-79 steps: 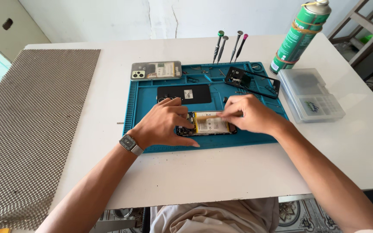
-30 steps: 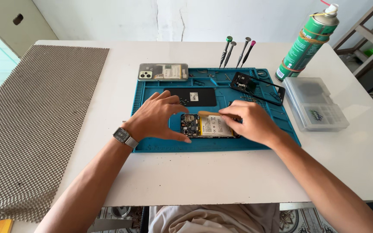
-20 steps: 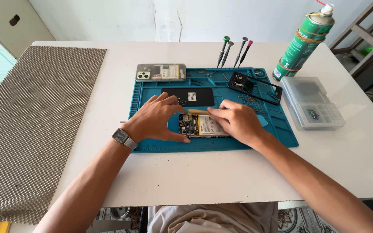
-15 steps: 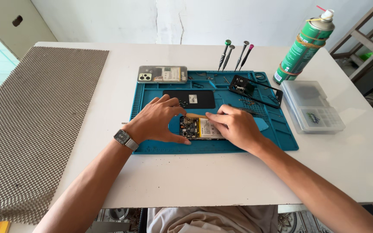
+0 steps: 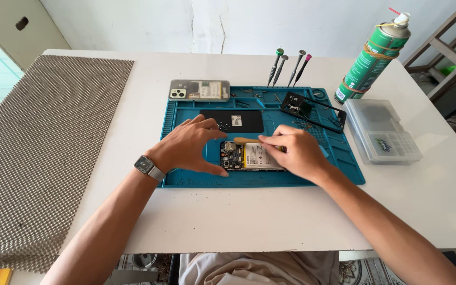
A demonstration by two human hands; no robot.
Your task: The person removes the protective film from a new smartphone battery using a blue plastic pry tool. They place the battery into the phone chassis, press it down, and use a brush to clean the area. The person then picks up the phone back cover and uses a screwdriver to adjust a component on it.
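Opened smartphone body [image 5: 252, 156], circuit board and pale battery exposed: lies flat near the front edge of the teal silicone repair mat [image 5: 186, 177], between both hands.

Left hand [image 5: 188, 145]: fingers spread wide, thumb and fingertips pressing the mat and the phone's left end, holding nothing.

Right hand [image 5: 296, 153]: fingers pinched narrow around a slim tan pry stick [image 5: 249, 141], whose tip lies along the phone's upper edge.

Handling note: the prying looks best done with the stick kept shallow and clear of the battery, the left hand holding the phone steady.

Nearby: black rectangular panel [image 5: 232, 121] just behind the phone; grey phone back cover [image 5: 199, 90] at the mat's far edge; four upright precision screwdrivers [image 5: 288, 66]; green spray can [image 5: 373, 58]; clear plastic parts box [image 5: 381, 131]; grey mesh mat [image 5: 43, 153] well apart on the left.
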